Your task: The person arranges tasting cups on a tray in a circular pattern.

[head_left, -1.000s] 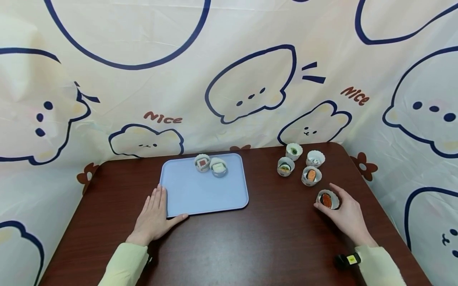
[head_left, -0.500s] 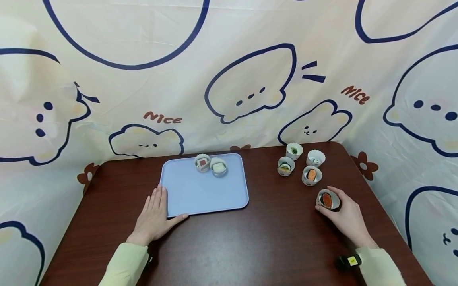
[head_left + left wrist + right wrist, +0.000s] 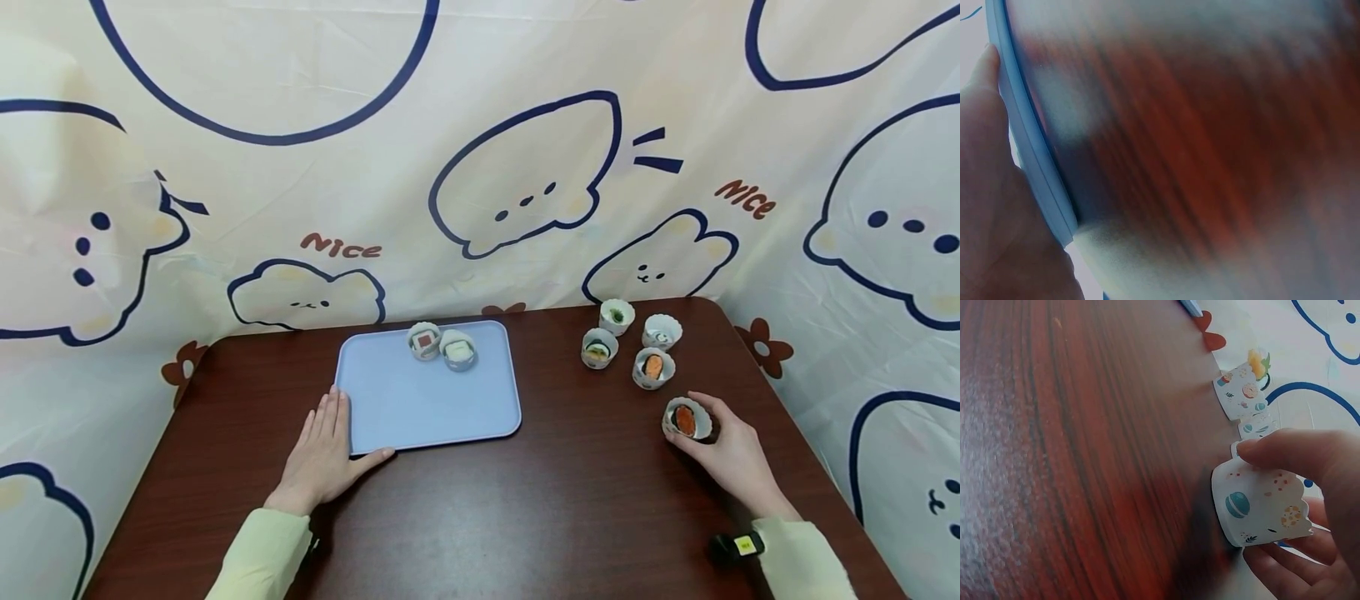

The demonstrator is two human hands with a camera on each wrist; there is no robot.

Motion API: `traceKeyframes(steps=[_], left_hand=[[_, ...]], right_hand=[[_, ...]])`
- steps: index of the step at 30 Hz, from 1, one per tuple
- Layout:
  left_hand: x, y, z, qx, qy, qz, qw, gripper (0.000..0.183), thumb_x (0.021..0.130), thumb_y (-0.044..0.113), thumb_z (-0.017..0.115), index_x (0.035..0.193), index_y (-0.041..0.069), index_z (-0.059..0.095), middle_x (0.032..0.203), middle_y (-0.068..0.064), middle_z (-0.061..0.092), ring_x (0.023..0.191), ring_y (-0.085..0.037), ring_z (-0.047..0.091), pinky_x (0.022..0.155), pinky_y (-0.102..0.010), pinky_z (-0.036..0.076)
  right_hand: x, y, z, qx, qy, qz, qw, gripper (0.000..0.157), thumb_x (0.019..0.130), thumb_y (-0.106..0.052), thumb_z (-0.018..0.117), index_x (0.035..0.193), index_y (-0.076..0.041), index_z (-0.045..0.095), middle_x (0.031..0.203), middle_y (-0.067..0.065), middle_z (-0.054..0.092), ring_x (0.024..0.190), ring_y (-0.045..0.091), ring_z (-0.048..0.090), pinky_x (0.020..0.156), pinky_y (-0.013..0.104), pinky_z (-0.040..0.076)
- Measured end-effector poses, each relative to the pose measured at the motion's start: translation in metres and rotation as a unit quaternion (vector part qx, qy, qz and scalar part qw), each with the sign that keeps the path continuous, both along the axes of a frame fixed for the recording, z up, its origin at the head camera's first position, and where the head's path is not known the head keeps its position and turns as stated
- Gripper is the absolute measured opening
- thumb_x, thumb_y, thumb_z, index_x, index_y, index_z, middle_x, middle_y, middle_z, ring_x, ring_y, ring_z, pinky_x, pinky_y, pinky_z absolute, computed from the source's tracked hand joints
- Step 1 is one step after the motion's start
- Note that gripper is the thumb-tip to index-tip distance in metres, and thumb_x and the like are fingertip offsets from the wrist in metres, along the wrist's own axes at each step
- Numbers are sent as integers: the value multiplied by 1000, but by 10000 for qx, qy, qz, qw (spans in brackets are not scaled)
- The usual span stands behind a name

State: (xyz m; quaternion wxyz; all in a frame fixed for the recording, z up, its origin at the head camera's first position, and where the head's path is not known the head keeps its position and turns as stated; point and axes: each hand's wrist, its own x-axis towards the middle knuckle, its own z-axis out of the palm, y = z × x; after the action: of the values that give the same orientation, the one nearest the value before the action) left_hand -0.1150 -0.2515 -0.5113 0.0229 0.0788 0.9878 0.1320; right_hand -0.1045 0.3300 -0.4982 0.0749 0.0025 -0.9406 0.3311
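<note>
My right hand [image 3: 731, 454] pinches a patterned paper baking cup [image 3: 1260, 503] between thumb and fingers. Inside this cup lies a piece of sushi [image 3: 684, 419] with an orange-red topping and a dark wrap. In the right wrist view, the thumb presses one side of the cup and the other fingers lie at the far side. My left hand [image 3: 321, 454] lies flat with straight fingers at the left front corner of a light blue tray [image 3: 420, 408], touching its edge. Two paper cups, one with a red-centred piece [image 3: 424, 342] and one with a pale piece [image 3: 459, 351], stand on the tray's back part.
Several more paper cups stand grouped at the table's back right, among them one with an orange-topped piece [image 3: 653, 368] and one with a green-topped piece [image 3: 617, 317]. A patterned cloth [image 3: 480, 275] hangs behind the dark wooden table [image 3: 480, 517].
The right thumb and fingers have drawn in on the cup from a slightly wider spread. The right wrist has shifted a little to the right. My left hand and the tray stay put.
</note>
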Motion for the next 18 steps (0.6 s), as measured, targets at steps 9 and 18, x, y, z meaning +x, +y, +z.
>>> traceKeyframes(steps=[9,18], left_hand=[[0,0,1,23,-45,-8,10000,125,85,80,56,156,-14,15,163,-32,8,150,-46,10,120,-58,9],[-1,-1,-2,-25,-39,47,10000,126,84,81,56,156,-13,15,164,-31,8,151,-45,10,120,-56,8]], right_hand=[[0,4,2,112,-115,174,9997,71,85,-29,86,141,-1,52,122,24,63,92,30,65,70,34,53],[-1,4,3,50,-174,146,9997,66,86,-26,85,139,-2,54,120,23,64,88,27,63,66,28,51]])
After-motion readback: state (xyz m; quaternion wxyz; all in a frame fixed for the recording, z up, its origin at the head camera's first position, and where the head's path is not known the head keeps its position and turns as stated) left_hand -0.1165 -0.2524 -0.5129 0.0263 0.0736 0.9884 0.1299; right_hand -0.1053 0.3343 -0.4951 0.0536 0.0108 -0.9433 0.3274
